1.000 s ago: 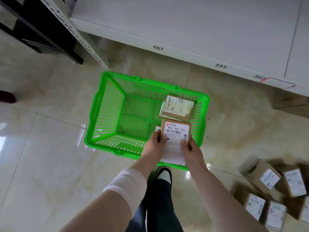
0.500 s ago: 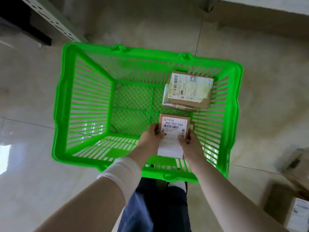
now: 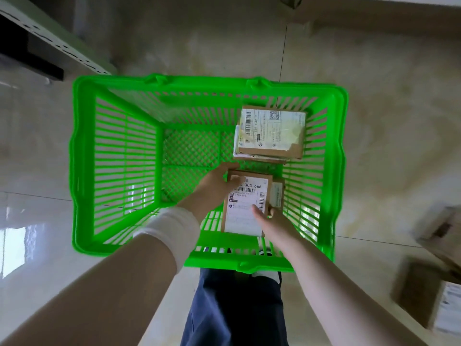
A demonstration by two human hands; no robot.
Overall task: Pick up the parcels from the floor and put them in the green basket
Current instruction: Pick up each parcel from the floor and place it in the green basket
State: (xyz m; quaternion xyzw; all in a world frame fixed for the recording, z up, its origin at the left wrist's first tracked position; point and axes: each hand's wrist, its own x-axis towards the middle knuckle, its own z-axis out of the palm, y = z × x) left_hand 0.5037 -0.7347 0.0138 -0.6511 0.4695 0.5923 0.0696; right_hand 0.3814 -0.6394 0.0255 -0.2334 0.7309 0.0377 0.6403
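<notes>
The green basket (image 3: 114, 161) stands on the tiled floor in front of me. Inside it, at the near right, a brown parcel with a white barcode label (image 3: 245, 208) is held between my hands. My left hand (image 3: 217, 183) grips its far left corner, thumb on the label. My right hand (image 3: 270, 222) holds its near right edge. A second small parcel (image 3: 277, 193) lies right beside it, partly hidden. At the basket's far right lies a stack of labelled parcels (image 3: 270, 132).
Several brown parcels (image 3: 429, 295) lie blurred on the floor at the right edge. A grey perforated shelf upright (image 3: 57, 43) runs across the top left. My dark trouser leg and shoes (image 3: 234, 308) are just behind the basket's near rim.
The view has closed in on the basket. Both hands have carried the parcel from above the near rim down into the basket's near right part.
</notes>
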